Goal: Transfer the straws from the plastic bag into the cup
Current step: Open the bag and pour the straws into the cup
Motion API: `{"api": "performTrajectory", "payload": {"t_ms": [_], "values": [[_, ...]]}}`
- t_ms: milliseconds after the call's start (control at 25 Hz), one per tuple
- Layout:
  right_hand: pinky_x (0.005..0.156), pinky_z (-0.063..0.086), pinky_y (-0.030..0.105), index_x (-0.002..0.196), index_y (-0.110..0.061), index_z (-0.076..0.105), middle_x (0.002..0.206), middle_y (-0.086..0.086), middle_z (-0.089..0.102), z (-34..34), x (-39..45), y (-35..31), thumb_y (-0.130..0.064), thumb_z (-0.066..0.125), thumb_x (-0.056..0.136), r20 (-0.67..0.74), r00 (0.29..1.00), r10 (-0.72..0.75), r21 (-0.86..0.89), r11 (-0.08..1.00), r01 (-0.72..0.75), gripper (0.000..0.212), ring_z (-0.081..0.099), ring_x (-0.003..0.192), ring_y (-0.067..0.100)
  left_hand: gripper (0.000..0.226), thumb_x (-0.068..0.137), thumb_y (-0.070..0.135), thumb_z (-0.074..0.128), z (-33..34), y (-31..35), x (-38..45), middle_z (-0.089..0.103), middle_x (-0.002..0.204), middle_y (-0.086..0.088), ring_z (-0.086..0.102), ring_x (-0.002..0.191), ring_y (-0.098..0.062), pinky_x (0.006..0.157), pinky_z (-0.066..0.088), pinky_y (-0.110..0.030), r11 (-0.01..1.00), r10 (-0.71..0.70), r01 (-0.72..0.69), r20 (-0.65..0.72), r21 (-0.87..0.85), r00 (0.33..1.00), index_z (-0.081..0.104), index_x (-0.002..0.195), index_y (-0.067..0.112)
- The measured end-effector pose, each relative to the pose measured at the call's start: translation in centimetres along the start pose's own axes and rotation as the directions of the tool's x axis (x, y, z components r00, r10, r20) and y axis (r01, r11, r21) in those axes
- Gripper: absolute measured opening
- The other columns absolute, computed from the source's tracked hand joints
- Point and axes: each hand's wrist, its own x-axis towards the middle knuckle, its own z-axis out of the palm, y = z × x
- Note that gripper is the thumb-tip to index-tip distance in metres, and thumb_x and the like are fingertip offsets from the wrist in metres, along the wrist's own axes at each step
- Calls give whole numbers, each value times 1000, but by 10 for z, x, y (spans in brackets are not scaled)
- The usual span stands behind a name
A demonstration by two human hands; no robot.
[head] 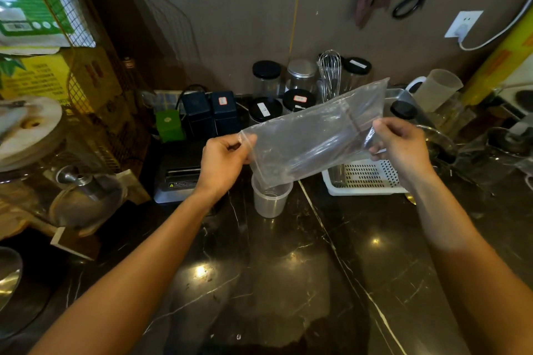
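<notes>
A clear plastic bag (311, 132) hangs in the air above the counter, tilted with its lower corner over a translucent plastic cup (270, 199). My left hand (223, 163) pinches the bag's left corner. My right hand (399, 145) grips its right side. Faint long clear shapes, possibly straws, show through the bag, but I cannot tell them apart. The cup stands upright on the dark marble counter (288, 282), and its inside is partly hidden by the bag.
Behind the cup stand several black-lidded jars (266, 78) and a whisk (330, 72). A white slotted basket (366, 177) sits to the right, a grey machine (178, 179) to the left. Glassware crowds the right edge; a wire rack with boxes fills the left.
</notes>
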Motion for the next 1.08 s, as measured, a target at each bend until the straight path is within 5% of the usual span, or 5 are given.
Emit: {"api": "performTrajectory", "payload": {"t_ms": [280,480,680,840,1080], "values": [[65,63,28,101,-34,74,93,1,76,21,11,-21,-35,61,105,33,992,-121,-176,977,125,13,71,67,6,17,102,21,63,-6,-41,-5,81,99,3,79,95,-16,80,64,-26,988,-115,112,-17,-109,993,79,99,19],[59,66,29,86,-52,72,80,-12,76,37,15,-36,-32,63,104,65,979,-191,-259,945,201,28,74,62,7,19,102,23,64,-10,-65,-11,82,97,4,79,95,-17,75,64,-24,962,-222,213,-32,-168,975,80,95,14],[72,65,48,101,-38,71,78,-12,73,48,21,-52,-34,59,105,82,953,-292,-354,885,302,14,72,64,10,19,102,25,63,-9,-73,-12,82,99,4,79,97,-16,74,63,-22,942,-276,264,-35,-207,960,79,96,16],[77,59,55,100,-24,75,86,11,75,56,22,-68,-35,54,105,135,915,-380,-395,826,401,24,71,75,29,20,102,26,63,-9,-77,-11,81,105,-2,79,99,-18,79,65,-28,932,-305,291,-33,-216,952,79,100,15],[74,58,60,100,-5,74,89,17,74,58,18,-77,-30,51,108,173,904,-392,-466,776,425,35,69,75,33,24,103,26,61,-7,-82,-15,78,110,-13,78,102,-24,89,64,-37,921,-335,327,-5,-212,942,76,106,8]]}}
